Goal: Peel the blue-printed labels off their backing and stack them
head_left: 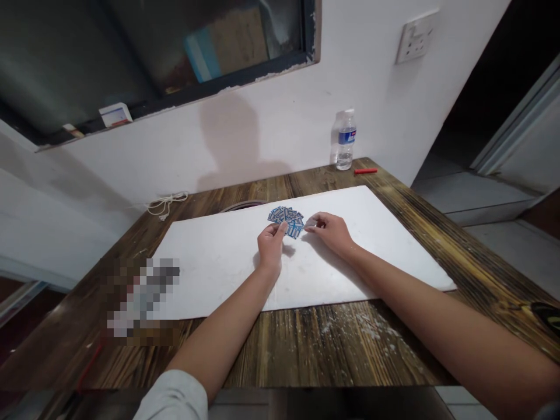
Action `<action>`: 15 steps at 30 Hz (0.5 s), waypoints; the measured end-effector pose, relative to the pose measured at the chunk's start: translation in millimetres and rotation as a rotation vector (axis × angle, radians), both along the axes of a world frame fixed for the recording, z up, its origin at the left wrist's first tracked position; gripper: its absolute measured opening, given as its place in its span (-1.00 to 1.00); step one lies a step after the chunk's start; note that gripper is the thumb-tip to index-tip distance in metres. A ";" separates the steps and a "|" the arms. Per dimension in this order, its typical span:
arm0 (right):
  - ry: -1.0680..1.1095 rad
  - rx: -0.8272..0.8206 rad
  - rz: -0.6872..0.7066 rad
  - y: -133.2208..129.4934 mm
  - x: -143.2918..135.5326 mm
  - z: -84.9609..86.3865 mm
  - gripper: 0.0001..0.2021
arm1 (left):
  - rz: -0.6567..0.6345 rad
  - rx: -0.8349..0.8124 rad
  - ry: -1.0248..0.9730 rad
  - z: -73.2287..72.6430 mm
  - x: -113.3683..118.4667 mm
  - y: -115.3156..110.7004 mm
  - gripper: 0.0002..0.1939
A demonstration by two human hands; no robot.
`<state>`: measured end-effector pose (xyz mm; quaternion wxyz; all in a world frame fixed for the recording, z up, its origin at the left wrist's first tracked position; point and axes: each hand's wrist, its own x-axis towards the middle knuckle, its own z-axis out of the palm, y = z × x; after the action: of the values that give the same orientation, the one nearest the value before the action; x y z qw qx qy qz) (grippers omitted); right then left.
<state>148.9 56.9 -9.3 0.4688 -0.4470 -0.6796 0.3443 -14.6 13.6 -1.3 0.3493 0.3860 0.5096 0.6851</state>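
Note:
A fan of small blue-patterned cards (292, 219) is held above a white board (219, 262). My left hand (272, 242) pinches the fan at its lower edge, with the thumb on top. Just right of the cards, my right hand (330, 228) has its thumb and fingertips close together near the fan's right edge. Whether it grips a card is too small to make out.
The board lies on a dark wooden table (306, 350). Along the back are a white cable (166, 203), a water bottle (345, 143) and a red pen (366, 171). A blurred, pixelated object (146, 297) sits at the left. Behind stands a wall with a socket (417, 38).

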 end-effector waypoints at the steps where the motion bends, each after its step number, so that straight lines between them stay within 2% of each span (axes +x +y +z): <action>1: 0.028 0.021 0.001 0.7 0.2 0.0 -0.90 | -0.006 -0.001 0.000 -0.3 -0.3 -0.1 -0.70; 5: 0.115 0.164 -0.007 2.8 1.1 0.6 -0.79 | -0.020 -0.006 0.019 -0.1 -0.8 -0.7 -0.69; 7: 0.127 0.173 -0.048 1.8 1.0 1.8 -0.76 | -0.023 -0.009 0.016 0.5 -0.4 -1.0 -0.69; 10: 0.204 0.120 -0.027 -2.8 -0.6 3.7 -0.75 | -0.023 -0.005 0.007 1.3 0.6 -1.4 -0.70; 15: 0.347 -0.069 -0.003 -9.3 -4.2 6.8 -0.74 | -0.030 -0.010 0.024 1.9 1.4 -1.8 -0.69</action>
<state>144.7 47.5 -2.5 0.5641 -0.3975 -0.5756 0.4387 -13.2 11.8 0.7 0.3553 0.4001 0.5114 0.6724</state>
